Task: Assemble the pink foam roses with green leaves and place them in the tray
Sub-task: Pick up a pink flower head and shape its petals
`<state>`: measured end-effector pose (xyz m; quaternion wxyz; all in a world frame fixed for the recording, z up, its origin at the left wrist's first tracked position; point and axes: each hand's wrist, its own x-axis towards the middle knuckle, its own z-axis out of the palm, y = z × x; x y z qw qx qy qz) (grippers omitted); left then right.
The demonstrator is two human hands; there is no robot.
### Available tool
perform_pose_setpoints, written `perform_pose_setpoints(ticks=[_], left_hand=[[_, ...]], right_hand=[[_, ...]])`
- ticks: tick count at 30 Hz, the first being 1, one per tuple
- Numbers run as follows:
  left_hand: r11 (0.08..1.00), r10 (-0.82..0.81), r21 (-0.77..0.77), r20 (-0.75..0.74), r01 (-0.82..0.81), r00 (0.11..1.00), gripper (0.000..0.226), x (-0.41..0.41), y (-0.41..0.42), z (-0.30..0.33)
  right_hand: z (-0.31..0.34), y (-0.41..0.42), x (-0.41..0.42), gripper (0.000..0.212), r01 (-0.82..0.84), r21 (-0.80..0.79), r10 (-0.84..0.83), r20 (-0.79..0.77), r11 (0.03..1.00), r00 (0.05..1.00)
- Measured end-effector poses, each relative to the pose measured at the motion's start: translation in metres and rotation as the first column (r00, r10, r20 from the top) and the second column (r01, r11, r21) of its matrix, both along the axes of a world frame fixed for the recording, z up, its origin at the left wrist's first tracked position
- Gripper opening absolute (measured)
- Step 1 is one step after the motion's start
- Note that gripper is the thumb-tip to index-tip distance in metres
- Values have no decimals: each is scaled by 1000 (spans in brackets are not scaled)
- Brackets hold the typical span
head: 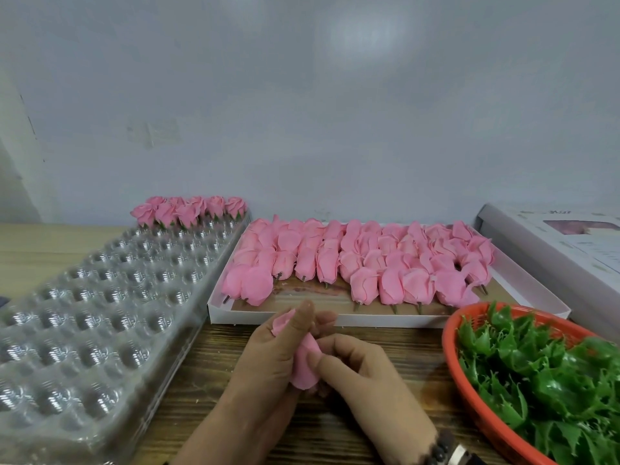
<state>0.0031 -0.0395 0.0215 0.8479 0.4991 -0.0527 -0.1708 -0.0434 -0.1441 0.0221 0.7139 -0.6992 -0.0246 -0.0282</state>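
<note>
A pink foam rose [306,362] is held between both hands over the wooden table, near the front centre. My left hand [275,350] grips its upper petals with thumb and fingers. My right hand [355,367] pinches its lower body. A white shallow box [335,318] behind the hands holds several rows of pink rosebuds [369,260] with short stems. A red plastic basket [469,391] at the right is full of green leaf pieces [536,360]. A clear plastic cavity tray [100,297] lies at the left, with several finished roses [188,211] in its far row.
A white printed carton [570,250] lies at the far right behind the basket. A grey wall rises just behind the table. A bracelet and watch [446,451] sit on my right wrist.
</note>
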Motion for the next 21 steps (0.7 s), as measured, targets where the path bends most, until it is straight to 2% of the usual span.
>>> perform_pose_setpoints(ticks=[3,6,8,11,14,16,18,21], left_hand=[[995,88,39,67,-91,994,62,2,1,0],[972,172,120,234,-204,957,52,2,1,2],[948,173,195,342,-250,924,43,1,1,6],[933,122,267,397,-242,909,39,1,2,8],[899,-5,401,407,-174,913,66,-1,2,6],[891,-60,442,345,-106,937,77,-2,1,6],[897,-81,438,276,-50,958,77,-2,0,5],[925,-134,377,210,46,968,81,0,0,0]], right_hand=[[-3,0,2,6,177,-53,-170,125,983,978],[-2,-1,1,14,313,-74,-289,238,947,928],[-3,-2,0,17,341,-150,-279,327,928,903],[-4,-1,0,33,309,-268,-189,393,913,900],[-4,-1,1,53,219,-362,-74,374,906,925],[-3,-2,1,55,204,-401,-60,342,893,938],[-1,-4,1,50,212,-398,-83,317,893,945],[2,-6,0,32,199,-277,-121,275,940,954]])
